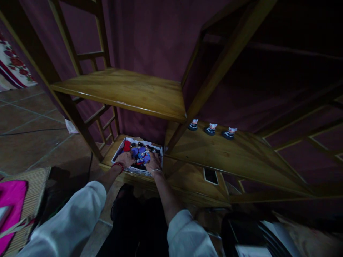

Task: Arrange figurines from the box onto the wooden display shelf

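A shallow white cardboard box [114,154] sits on the low shelf, filled with small figurines and round purple and blue pieces [142,150]. My left hand [125,159], with a red bead bracelet at the wrist, reaches over the box's left front side. Its fingers curl down among the pieces beside a purple disc, and their tips are hidden. Across from it, my right hand [153,162], wearing a thin pale bracelet, bends over the box's right side. Its thumb and fingers close at a purple round piece [147,159]. A bright red piece [127,145] lies at the box's back left.
A wooden shelf board [120,89] overhangs the box, with slanting posts on both sides. Three small figurines [210,129] on dark round bases stand on the right shelf. Lower down lies a dark phone-like rectangle [210,176]. A pink cloth [12,203] is at far left.
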Demonstrator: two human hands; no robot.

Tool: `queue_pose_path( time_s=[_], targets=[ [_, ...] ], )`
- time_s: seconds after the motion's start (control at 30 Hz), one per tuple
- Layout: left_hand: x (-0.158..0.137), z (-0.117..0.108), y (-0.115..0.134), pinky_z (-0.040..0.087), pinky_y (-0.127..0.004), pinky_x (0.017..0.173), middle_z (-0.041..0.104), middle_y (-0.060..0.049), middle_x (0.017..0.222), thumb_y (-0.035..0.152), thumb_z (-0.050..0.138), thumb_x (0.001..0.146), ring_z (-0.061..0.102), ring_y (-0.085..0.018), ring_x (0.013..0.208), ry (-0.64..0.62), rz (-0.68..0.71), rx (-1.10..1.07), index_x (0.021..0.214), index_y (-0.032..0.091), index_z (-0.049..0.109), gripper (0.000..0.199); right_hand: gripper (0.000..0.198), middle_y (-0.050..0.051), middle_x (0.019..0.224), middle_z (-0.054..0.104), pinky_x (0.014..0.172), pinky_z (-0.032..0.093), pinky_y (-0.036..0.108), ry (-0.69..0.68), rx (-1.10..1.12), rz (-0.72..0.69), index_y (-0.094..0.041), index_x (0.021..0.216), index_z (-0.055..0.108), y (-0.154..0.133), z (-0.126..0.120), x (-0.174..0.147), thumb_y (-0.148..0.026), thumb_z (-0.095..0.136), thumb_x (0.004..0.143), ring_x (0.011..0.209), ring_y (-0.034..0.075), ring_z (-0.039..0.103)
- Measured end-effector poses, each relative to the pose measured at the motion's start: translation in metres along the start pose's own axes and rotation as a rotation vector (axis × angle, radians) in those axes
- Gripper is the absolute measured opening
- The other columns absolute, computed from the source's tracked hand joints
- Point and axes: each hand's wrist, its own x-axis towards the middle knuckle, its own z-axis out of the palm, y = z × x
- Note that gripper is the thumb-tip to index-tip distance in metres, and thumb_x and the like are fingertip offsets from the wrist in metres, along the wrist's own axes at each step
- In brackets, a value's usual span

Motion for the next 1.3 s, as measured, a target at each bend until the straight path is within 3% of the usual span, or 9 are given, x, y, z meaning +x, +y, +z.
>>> queue_pose_path(
  time_s=[0.3, 0.53, 0.73, 0.97, 1.13, 1.3],
  targets=[
    [-0.004, -0.005, 0.003, 0.043, -0.033, 0.082, 0.063, -0.010, 0.104, 0.033, 0.040, 0.078, 0.057, -0.025, 0.098, -0.067, 0.025, 0.001, 0.109, 0.024, 0.057, 0.036, 0.047, 0.000, 0.118, 0.053, 0.090, 0.039, 0.024, -0.071, 0.029, -0.169, -0.025, 0.107, 0.057, -0.005, -0.005, -0.005, -0.003, 0.046, 0.067, 0.105, 0.014, 0.050],
    [-0.011, -0.007, 0.006, 0.038, -0.034, 0.092, 0.056, -0.003, 0.121, 0.030, 0.040, 0.079, 0.051, -0.022, 0.108, -0.091, 0.149, -0.045, 0.112, 0.028, 0.056, 0.036, 0.029, 0.002, 0.097, 0.066, 0.082, 0.042, 0.022, -0.086, -0.012, -0.184, -0.025, 0.099, 0.062, -0.009, -0.006, -0.012, -0.016, 0.045, 0.077, 0.089, 0.015, 0.060],
    [-0.008, -0.002, 0.002, 0.043, -0.034, 0.083, 0.062, -0.008, 0.107, 0.028, 0.039, 0.079, 0.057, -0.023, 0.098, -0.021, -0.008, -0.045, 0.107, 0.025, 0.057, 0.034, 0.022, 0.003, 0.081, 0.068, 0.072, 0.042, 0.023, -0.083, -0.127, -0.053, -0.024, 0.082, 0.065, -0.011, -0.006, -0.012, -0.027, 0.043, 0.080, 0.077, 0.016, 0.061],
    [0.003, 0.004, -0.002, 0.037, -0.038, 0.090, 0.048, -0.018, 0.122, 0.034, 0.047, 0.072, 0.046, -0.032, 0.111, 0.062, -0.224, -0.041, 0.112, 0.009, 0.050, 0.047, 0.027, 0.003, 0.079, 0.068, 0.063, 0.040, 0.022, -0.064, -0.153, 0.008, -0.023, 0.081, 0.064, -0.010, -0.004, -0.009, -0.027, 0.037, 0.082, 0.071, 0.015, 0.060],
    [0.011, 0.007, -0.005, 0.034, -0.038, 0.093, 0.048, -0.022, 0.120, 0.031, 0.050, 0.070, 0.040, -0.033, 0.116, 0.016, -0.215, -0.061, 0.113, 0.004, 0.047, 0.051, 0.029, 0.003, 0.080, 0.068, 0.065, 0.040, 0.023, -0.066, -0.185, 0.039, -0.024, 0.082, 0.065, -0.011, -0.005, -0.007, -0.026, 0.036, 0.082, 0.073, 0.015, 0.060],
    [0.011, 0.005, -0.007, 0.033, -0.037, 0.093, 0.043, -0.018, 0.129, 0.035, 0.050, 0.072, 0.034, -0.032, 0.121, 0.019, -0.205, -0.096, 0.118, 0.012, 0.044, 0.052, 0.030, 0.005, 0.079, 0.067, 0.065, 0.041, 0.025, -0.060, -0.197, 0.058, -0.023, 0.083, 0.065, -0.013, -0.007, -0.008, -0.026, 0.036, 0.082, 0.074, 0.016, 0.060]
  ],
)
